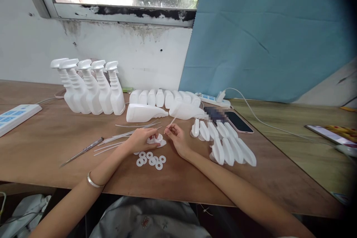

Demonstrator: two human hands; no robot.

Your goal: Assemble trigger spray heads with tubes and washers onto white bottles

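My left hand is closed around a white spray trigger head, its round collar facing up. Part of the head is hidden by my fingers. Just to the right, my right hand pinches a thin white dip tube, which slants upward from the fingertips. Below my left hand lie several flat white ring washers. Behind and left of it, several loose dip tubes are spread on the brown table. A screwdriver rests left of them.
Several white spray bottles with heads stand at the back left. White bottles without heads lie at the back middle. More trigger heads lie to the right, near a phone. Power strips and a white cable are also present.
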